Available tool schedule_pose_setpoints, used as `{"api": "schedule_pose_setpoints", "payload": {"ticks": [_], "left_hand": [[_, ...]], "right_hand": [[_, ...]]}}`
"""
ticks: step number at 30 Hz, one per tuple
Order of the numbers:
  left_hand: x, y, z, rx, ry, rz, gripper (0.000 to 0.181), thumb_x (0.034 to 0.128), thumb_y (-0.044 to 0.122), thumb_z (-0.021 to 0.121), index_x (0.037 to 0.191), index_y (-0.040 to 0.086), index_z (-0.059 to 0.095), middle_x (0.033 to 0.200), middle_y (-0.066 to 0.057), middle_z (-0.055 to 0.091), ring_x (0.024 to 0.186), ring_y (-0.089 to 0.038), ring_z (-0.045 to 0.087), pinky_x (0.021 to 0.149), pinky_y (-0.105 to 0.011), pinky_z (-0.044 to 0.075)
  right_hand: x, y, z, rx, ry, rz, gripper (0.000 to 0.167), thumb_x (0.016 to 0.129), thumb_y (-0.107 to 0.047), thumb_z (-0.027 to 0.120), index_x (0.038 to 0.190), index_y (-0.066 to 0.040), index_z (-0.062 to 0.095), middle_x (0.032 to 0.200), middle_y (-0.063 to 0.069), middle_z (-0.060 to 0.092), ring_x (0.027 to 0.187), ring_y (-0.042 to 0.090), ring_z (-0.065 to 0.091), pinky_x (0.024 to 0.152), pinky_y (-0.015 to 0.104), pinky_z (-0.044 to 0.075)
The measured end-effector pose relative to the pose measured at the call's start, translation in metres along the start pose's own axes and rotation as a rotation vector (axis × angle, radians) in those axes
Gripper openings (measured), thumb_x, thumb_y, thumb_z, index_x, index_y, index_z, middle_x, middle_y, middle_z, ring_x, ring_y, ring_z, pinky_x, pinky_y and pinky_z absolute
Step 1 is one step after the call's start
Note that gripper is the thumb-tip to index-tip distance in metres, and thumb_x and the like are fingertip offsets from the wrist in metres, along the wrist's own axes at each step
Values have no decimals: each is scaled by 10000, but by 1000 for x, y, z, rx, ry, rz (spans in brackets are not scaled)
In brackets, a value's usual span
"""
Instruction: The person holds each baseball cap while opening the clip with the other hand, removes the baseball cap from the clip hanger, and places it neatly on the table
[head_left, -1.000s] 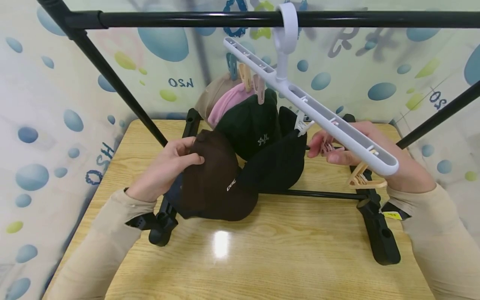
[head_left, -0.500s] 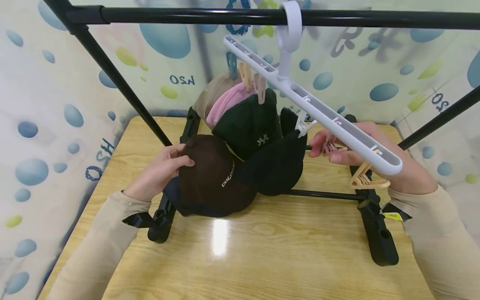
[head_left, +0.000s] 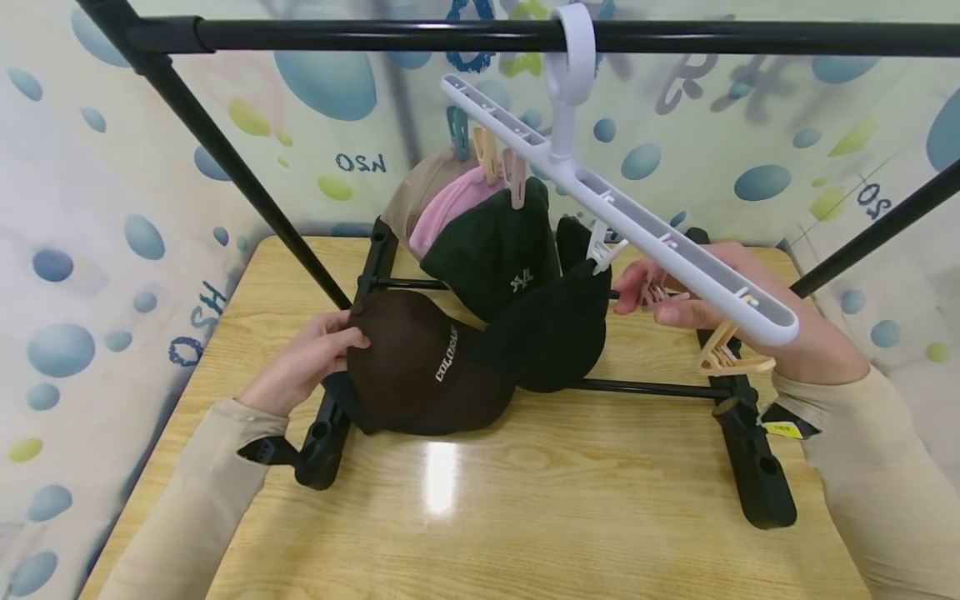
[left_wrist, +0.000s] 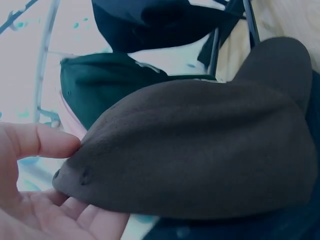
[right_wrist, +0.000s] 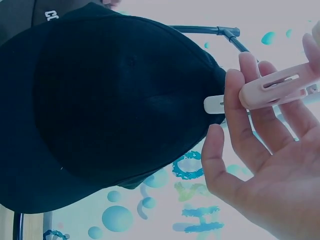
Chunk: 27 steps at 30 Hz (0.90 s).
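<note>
Two-handed: pinches brown cap (head_left: 420,367) at left edge with left hand (head_left: 303,362), apparently for support, and pink clip (right_wrist: 260,94) with right hand (right_wrist: 272,172) under hanger (head_left: 637,233), seemingly for steadiness.

I see a pale backdrop (head_left: 292,179) printed with blue and green spots (head_left: 62,350) and mirrored lettering (head_left: 360,163) behind a wood-grain table (head_left: 570,508). A black tubular rack (head_left: 232,158) stands there on chunky feet (head_left: 759,467); nearby, a bright reflection (head_left: 440,477) gleams.
</note>
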<state>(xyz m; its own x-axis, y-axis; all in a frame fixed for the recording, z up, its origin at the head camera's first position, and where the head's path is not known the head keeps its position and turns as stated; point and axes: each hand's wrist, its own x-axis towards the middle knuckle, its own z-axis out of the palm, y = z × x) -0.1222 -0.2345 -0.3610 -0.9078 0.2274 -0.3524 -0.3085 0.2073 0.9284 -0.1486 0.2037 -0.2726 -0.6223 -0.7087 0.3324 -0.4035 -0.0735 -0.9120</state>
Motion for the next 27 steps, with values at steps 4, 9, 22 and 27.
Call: {"api": "schedule_pose_setpoints", "payload": {"ticks": [4,9,22,27], "left_hand": [[0,-7,-7,30,5,-25,451,920,62,469,1333,-104,396,1108,-72,552,919,-137,578,825,-277,485],[0,-14,-15,50,5,-46,479,930,79,462,1363,-102,366,1162,-110,530,926,-142,589,836,-280,483],[2,-27,-29,84,26,-63,501,955,100,449,1392,-109,323,1135,-108,535,893,-89,593,806,-247,499],[3,-31,-30,90,21,-46,488,962,98,443,1384,-116,324,1099,-86,549,884,-82,599,789,-247,505]], "right_hand": [[0,0,0,13,-9,-11,314,832,115,658,1135,33,659,1001,151,682,930,209,644,766,259,445],[0,0,0,2,-14,-3,313,836,106,660,1140,33,657,988,156,681,922,211,642,740,261,436],[7,-3,1,-16,-56,-100,321,843,65,694,1144,-43,670,987,81,689,872,144,629,674,204,451],[15,8,0,41,-89,-237,205,885,-45,690,1078,16,664,992,59,694,879,125,648,705,165,480]]}}
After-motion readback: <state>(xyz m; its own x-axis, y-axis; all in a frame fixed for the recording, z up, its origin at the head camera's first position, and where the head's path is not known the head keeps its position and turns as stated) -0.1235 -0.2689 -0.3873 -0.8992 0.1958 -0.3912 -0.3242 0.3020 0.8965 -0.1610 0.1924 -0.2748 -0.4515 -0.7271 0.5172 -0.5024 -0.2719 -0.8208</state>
